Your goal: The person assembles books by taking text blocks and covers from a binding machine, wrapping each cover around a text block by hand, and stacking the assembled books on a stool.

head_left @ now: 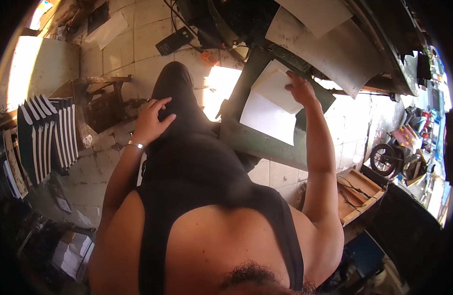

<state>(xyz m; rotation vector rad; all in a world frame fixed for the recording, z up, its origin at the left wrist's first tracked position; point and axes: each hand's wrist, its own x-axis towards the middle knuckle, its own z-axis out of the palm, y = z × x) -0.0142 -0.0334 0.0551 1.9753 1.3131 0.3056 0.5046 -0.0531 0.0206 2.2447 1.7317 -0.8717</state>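
My left hand [152, 119] rests by my dark-clothed knee [175, 88], its fingers spread and holding nothing. A silver band [136, 144] circles that wrist. To the right, my right hand [300, 89] lies over the upper right edge of a cream sheet [275, 91], fingertips on it and thumb apart from the fingers. Under and below that sheet spreads a larger white sheet [268, 120]. Both papers are on a dark green tabletop [236, 125]. Whether the fingertips pinch any single sheet is too small to make out.
A large metal-like sheet [329, 54] overhangs the table's far right. Striped dark-and-white pieces [47, 135] stand at the left beside a wooden stand [101, 105]. On the tiled floor [143, 34] lies a black box [175, 41]. A wooden tray [358, 196] sits at lower right.
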